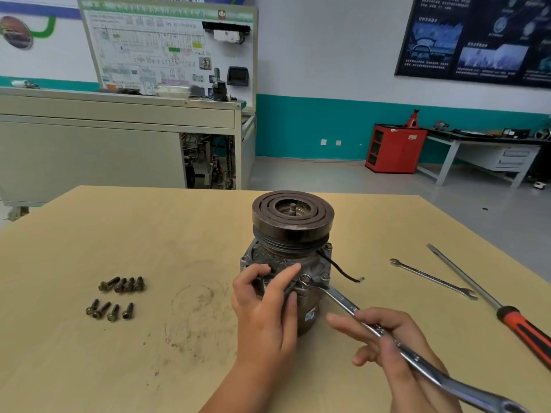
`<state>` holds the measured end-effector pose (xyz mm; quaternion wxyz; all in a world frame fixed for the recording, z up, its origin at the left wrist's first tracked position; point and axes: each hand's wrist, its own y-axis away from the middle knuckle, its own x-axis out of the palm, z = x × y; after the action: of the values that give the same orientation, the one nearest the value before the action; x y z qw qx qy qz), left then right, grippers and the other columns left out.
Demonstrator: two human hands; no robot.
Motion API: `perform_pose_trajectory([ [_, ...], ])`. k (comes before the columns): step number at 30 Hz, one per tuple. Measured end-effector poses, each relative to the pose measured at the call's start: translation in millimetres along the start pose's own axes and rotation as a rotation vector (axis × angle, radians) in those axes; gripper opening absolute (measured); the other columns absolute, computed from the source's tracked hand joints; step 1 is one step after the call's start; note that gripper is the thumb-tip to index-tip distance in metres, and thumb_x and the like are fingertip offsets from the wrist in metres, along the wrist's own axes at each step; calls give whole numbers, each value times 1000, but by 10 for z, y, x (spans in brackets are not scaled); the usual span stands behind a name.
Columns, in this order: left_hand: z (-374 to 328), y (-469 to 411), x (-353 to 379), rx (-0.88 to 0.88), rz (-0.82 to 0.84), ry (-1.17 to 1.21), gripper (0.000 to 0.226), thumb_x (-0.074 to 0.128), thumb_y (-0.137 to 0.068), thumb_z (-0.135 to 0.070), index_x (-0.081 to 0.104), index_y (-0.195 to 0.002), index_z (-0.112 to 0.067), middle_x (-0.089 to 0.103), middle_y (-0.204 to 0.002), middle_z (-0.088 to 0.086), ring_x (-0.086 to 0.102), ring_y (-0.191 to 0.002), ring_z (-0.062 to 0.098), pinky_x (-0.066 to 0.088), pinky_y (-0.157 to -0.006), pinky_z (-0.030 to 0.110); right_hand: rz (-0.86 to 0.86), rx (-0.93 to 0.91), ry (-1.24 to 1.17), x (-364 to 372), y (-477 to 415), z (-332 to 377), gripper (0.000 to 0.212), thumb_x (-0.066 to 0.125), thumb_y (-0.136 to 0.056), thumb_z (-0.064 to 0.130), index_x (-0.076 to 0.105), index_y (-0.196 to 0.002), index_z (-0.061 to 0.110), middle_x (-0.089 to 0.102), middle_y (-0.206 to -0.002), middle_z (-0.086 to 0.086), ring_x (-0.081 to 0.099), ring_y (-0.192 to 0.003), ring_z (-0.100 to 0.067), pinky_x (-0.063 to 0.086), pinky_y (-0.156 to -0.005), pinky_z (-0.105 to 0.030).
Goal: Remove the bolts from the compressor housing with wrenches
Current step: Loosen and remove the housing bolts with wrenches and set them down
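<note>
Now, left hand [262,305] snug around the compressor housing [316,265], right hand [398,363] half-closed around the wrench [340,299].

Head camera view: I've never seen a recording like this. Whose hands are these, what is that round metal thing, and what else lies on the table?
There is no robot here. A person wears one camera on the head, and it looks down at their own two hands. The metal cylinder standing on the wooden table is a compressor, pulley end up. The left hand steadies it, fingers curled round the housing. The right hand holds a combination wrench, whose ring end sits at the housing's rim. On the left lie eight loose bolts in two groups. On the right lie a slim open-end wrench and a screwdriver with a red-and-black handle.
</note>
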<state>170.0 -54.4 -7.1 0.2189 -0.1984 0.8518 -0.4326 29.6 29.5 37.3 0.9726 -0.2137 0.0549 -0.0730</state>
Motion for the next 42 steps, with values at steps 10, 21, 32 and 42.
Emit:
perform_pose_trajectory([
  [10,10,16,16,43,-13,24,33,46,-87,-18,61,-106,-39,26,-116,-12,35,-112,15,23,-104,16,-12,224,-231,-180,-1005,-217,15,47,-97,20,60,-93,12,36,-42,9,30,-38,-6,26,-41,-20],
  [21,8,18,3,-39,12,64,40,46,-87,-27,44,-126,-33,26,-114,-17,33,-113,5,40,-95,41,-148,144,-600,-231,-456,29,39,39,-80,31,74,-68,21,68,-62,-6,66,-56,-16,45,-48,-12],
  [32,-3,11,-9,-14,14,26,30,45,-87,-26,54,-114,-36,25,-116,-13,35,-114,13,37,-99,39,-134,22,-222,103,-34,120,39,64,-70,64,72,-85,30,75,-80,-4,73,-76,-19,53,-55,-17],
  [42,14,16,19,36,-2,19,32,46,-88,-20,62,-106,-40,27,-116,-10,37,-111,19,25,-103,17,-36,211,-69,-126,-1172,-293,24,45,-97,25,65,-89,13,40,-42,11,33,-41,-6,28,-44,-21],
])
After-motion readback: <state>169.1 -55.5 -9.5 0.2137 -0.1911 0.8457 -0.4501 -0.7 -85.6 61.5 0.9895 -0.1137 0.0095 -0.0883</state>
